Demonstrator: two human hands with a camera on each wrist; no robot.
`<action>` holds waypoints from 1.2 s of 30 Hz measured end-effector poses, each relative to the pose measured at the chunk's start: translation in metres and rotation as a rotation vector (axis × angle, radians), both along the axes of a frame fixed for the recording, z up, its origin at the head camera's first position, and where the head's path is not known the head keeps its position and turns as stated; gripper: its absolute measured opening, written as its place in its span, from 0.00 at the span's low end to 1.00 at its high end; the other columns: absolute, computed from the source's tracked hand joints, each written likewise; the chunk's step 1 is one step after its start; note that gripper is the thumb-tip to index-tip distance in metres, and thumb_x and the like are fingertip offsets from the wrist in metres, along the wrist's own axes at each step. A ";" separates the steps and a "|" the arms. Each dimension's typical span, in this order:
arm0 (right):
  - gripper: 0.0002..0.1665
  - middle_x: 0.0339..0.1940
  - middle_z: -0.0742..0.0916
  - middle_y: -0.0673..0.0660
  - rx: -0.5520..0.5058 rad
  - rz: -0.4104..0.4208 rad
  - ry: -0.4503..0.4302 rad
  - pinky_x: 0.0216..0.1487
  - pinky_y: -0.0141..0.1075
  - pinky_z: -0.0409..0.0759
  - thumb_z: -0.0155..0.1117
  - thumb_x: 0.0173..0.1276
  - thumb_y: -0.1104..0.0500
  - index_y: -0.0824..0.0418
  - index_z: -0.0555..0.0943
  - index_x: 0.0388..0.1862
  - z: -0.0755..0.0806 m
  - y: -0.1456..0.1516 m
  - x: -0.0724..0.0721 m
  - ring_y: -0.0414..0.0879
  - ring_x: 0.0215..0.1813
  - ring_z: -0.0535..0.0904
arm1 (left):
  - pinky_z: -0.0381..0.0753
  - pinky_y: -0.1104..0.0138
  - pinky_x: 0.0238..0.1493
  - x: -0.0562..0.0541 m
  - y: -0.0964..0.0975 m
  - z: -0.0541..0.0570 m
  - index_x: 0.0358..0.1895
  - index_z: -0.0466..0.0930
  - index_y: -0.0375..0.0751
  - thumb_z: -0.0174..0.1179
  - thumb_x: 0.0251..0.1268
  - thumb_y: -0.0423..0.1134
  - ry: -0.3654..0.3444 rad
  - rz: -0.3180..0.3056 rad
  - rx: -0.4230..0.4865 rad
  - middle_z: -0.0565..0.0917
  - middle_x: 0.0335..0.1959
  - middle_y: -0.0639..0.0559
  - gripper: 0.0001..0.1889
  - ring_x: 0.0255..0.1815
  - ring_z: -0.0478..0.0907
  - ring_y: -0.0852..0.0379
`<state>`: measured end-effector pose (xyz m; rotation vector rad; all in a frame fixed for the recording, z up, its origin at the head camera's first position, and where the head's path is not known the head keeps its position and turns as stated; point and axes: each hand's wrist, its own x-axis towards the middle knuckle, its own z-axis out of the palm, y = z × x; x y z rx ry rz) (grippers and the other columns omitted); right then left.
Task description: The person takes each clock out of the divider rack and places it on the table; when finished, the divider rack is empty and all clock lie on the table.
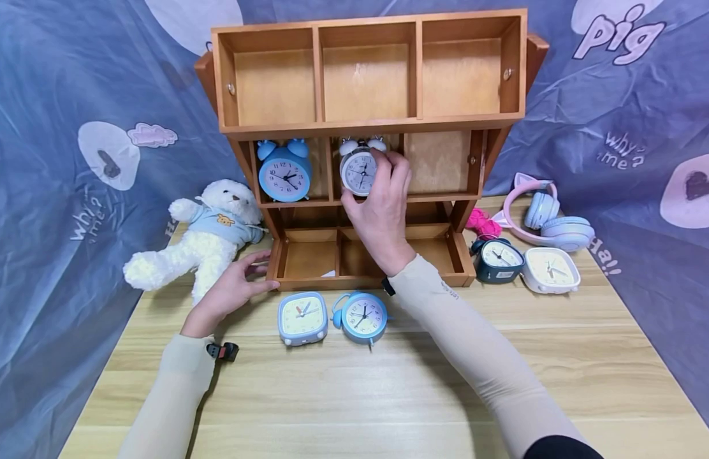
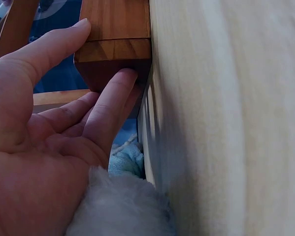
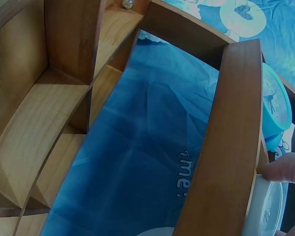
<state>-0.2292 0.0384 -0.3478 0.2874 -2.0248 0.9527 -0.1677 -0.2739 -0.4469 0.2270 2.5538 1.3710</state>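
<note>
My right hand (image 1: pixel 383 210) grips a white twin-bell alarm clock (image 1: pixel 358 173) in the middle compartment of the shelf's middle tier. In the right wrist view the thumb lies against that white clock (image 3: pixel 265 204). My left hand (image 1: pixel 231 290) touches the lower left corner of the wooden shelf (image 1: pixel 372 282). In the left wrist view, its extended thumb and index finger rest on two faces of the wooden corner (image 2: pixel 115 51). A blue twin-bell clock (image 1: pixel 285 173) stands in the compartment left of the white one.
Before the shelf lie a blue square clock (image 1: pixel 303 317) and a blue round clock (image 1: pixel 363 317). A teddy bear (image 1: pixel 213 229) leans at the left. To the right are a dark green clock (image 1: pixel 498 260), a white square clock (image 1: pixel 552 270), pink headphones (image 1: pixel 540 213) and a pink item (image 1: pixel 483 223).
</note>
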 end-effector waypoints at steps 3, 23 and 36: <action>0.45 0.69 0.75 0.71 0.000 0.003 0.002 0.80 0.50 0.76 0.86 0.62 0.61 0.69 0.75 0.75 0.001 0.000 0.001 0.65 0.73 0.71 | 0.77 0.39 0.79 0.000 0.000 0.000 0.89 0.59 0.33 0.75 0.77 0.39 0.004 -0.001 0.000 0.72 0.84 0.30 0.45 0.82 0.75 0.30; 0.46 0.69 0.75 0.70 0.000 0.055 0.003 0.78 0.51 0.77 0.86 0.62 0.61 0.69 0.75 0.75 0.007 0.004 0.006 0.65 0.73 0.71 | 0.77 0.39 0.79 0.000 0.000 0.001 0.89 0.59 0.34 0.75 0.77 0.40 0.006 -0.006 -0.002 0.73 0.84 0.30 0.46 0.81 0.76 0.30; 0.45 0.67 0.75 0.70 -0.001 0.076 0.016 0.77 0.51 0.77 0.85 0.63 0.60 0.70 0.76 0.75 0.013 0.007 0.014 0.65 0.72 0.71 | 0.78 0.41 0.78 0.002 0.001 0.002 0.89 0.59 0.34 0.75 0.77 0.41 0.008 -0.003 -0.008 0.72 0.84 0.31 0.46 0.81 0.75 0.30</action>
